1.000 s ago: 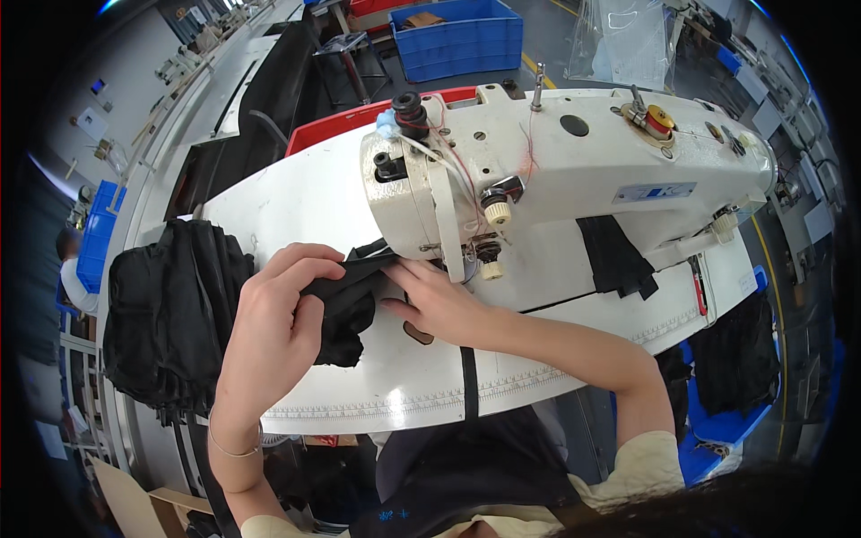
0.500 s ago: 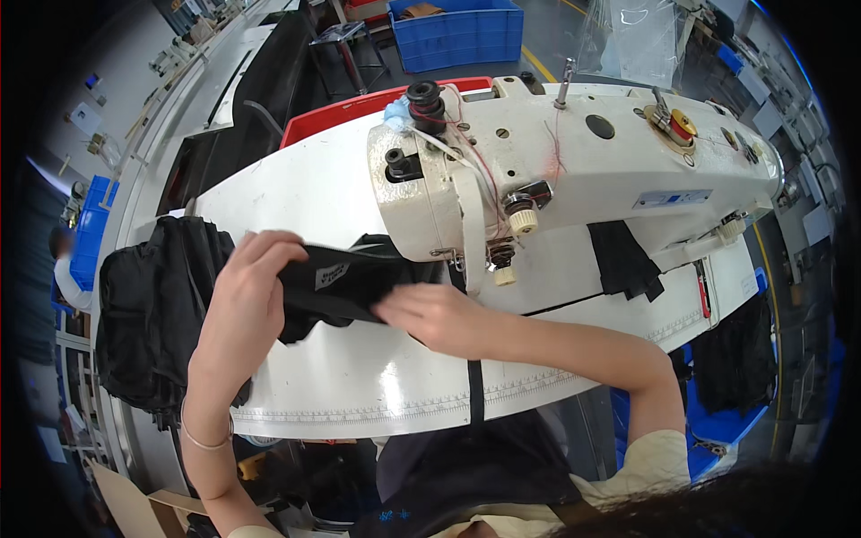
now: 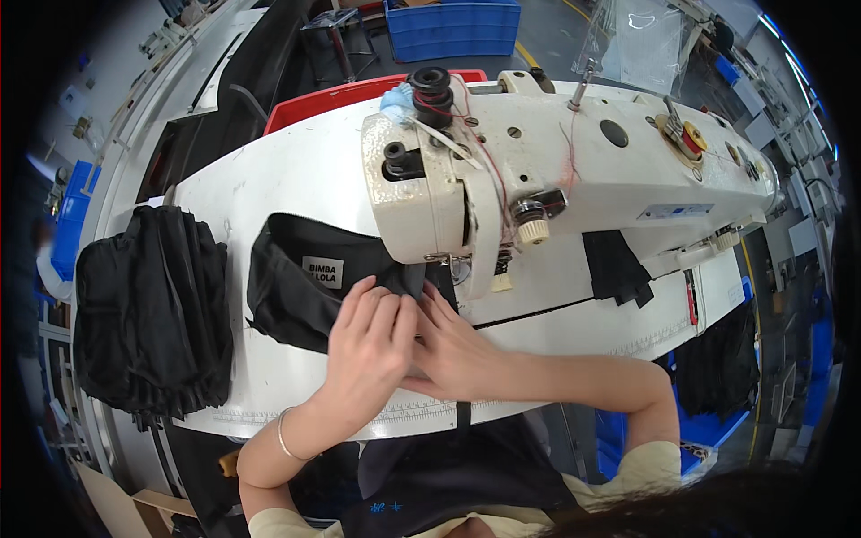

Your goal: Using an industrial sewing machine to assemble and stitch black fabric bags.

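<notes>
A black fabric piece [image 3: 300, 300] with a white printed label stands partly open on the table, left of the sewing machine [image 3: 538, 170]. My left hand [image 3: 372, 345] has its fingers bent over the near right edge of this piece. Right against it, my right hand [image 3: 453, 354] pinches the same edge just below the machine's head. The fingertips meet, and the cloth between them is mostly hidden. Part of the fabric reaches toward the presser foot, which the head of the machine partly covers.
A stack of black fabric pieces [image 3: 152, 314] lies on the left of the white table [image 3: 269, 394]. Under the machine arm rests a small black cloth [image 3: 617, 267]. A black strip [image 3: 464, 414] hangs over the front edge. Behind stand a red tray [image 3: 359, 90] and a blue crate [image 3: 453, 29].
My left hand has moved right and nearer, from the far left side of the fabric piece to beside my right hand. The piece has opened out, and its label now faces up.
</notes>
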A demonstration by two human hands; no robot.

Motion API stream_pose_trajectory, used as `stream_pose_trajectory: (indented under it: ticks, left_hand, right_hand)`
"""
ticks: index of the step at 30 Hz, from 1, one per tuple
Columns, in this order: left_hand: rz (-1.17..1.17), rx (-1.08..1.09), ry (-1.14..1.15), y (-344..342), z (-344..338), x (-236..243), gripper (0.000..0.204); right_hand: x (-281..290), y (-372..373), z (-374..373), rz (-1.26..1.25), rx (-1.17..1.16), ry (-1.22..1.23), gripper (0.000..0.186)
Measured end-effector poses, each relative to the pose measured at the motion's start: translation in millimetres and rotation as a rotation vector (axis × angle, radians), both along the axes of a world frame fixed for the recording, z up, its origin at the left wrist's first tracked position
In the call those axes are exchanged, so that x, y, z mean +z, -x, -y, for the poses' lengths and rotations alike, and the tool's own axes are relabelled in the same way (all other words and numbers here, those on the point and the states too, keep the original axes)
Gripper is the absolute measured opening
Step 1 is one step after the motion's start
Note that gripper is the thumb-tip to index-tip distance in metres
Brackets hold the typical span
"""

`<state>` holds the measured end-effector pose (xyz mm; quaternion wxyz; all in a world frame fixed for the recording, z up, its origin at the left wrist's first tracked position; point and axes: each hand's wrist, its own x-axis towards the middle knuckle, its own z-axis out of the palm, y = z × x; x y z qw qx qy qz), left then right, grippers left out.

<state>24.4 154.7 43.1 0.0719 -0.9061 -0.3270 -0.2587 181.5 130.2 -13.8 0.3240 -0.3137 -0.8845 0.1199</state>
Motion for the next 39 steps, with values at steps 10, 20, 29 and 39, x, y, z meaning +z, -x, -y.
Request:
stream_pose_trajectory:
  ticks: [10, 20, 29, 39]
  left_hand:
    - [0.286, 0.045, 0.577, 0, -33, -31, 0.021]
    - [0.085, 0.025, 0.588, 10, -41, -63, 0.032]
    - [0.04, -0.109, 0.401, 18, -24, -79, 0.037]
    - [0.115, -0.036, 0.349, 2, -19, -65, 0.033]
  right_hand:
    - [12, -48, 60, 0.524, 0.1, -0.113, 0.082]
    - [-37, -68, -28, 0.31, 0.065, -0.171, 0.037]
    - [-54, -57, -20, 0.162, -0.026, -0.218, 0.012]
    - [-35, -67, -15, 0.331, 0.059, -0.094, 0.009]
